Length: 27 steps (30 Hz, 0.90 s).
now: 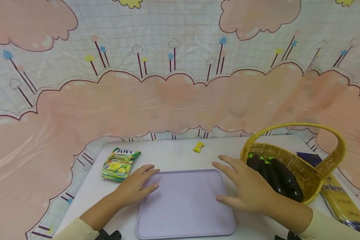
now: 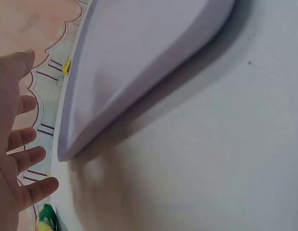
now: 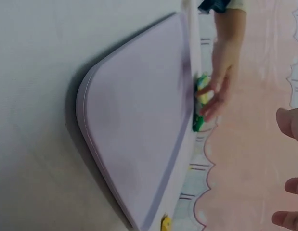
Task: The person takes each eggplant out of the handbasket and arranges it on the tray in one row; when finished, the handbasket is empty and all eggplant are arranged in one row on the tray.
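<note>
A pale purple tray (image 1: 184,206) lies flat on the white table in the head view. My left hand (image 1: 136,186) hovers over its left edge with fingers spread, holding nothing. On the other side, my right hand (image 1: 249,185) is held above the tray's right edge, its fingers loosely extended and nothing in them. The left wrist view shows the left hand (image 2: 16,144) with fingers apart, beside the tray (image 2: 139,43). In the right wrist view, fingertips (image 3: 288,219) of the right hand show at the right border, apart from the tray (image 3: 134,101).
A green FOX'S candy bag (image 1: 120,164) lies left of the tray. Behind the tray is a small yellow wrapped candy (image 1: 198,147). At right stands a wicker basket (image 1: 310,175) with several eggplants (image 1: 283,176); a yellow and blue packet (image 1: 343,200) lies beside it. A patterned cloth (image 1: 180,100) hangs behind.
</note>
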Each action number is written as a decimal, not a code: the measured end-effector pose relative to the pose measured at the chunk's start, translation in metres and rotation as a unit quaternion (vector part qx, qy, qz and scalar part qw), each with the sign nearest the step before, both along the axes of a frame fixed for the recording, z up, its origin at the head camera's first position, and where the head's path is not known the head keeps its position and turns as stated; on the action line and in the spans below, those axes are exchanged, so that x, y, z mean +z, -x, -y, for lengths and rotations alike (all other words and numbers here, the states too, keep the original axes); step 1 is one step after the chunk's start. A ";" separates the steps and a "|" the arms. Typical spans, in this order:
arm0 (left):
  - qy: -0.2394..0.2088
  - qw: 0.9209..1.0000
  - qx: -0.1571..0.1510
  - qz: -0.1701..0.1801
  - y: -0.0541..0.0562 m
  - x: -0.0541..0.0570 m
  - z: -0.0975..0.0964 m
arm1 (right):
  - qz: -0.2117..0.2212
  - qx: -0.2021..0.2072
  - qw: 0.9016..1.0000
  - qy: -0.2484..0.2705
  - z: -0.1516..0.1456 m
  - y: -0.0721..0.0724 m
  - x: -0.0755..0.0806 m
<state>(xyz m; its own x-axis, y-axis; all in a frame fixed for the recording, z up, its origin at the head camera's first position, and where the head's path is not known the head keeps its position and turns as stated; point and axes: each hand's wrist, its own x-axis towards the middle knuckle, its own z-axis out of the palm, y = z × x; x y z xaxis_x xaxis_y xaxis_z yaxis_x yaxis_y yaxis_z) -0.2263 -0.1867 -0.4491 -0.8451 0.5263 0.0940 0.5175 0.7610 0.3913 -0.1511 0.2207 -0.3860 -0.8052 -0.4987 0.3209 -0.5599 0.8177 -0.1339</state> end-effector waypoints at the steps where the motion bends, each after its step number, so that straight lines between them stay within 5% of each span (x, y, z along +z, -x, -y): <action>1: -0.001 1.000 0.002 0.006 -0.001 -0.001 0.002 | 0.004 -0.001 1.000 0.003 -0.002 -0.002 0.001; 11: 0.000 0.999 0.017 0.046 -0.006 -0.006 0.023 | 0.082 -0.010 0.995 0.050 -0.038 -0.014 0.001; 27: -0.029 0.996 -0.005 0.087 -0.007 -0.026 0.043 | 0.080 0.031 0.989 0.118 -0.104 -0.022 -0.005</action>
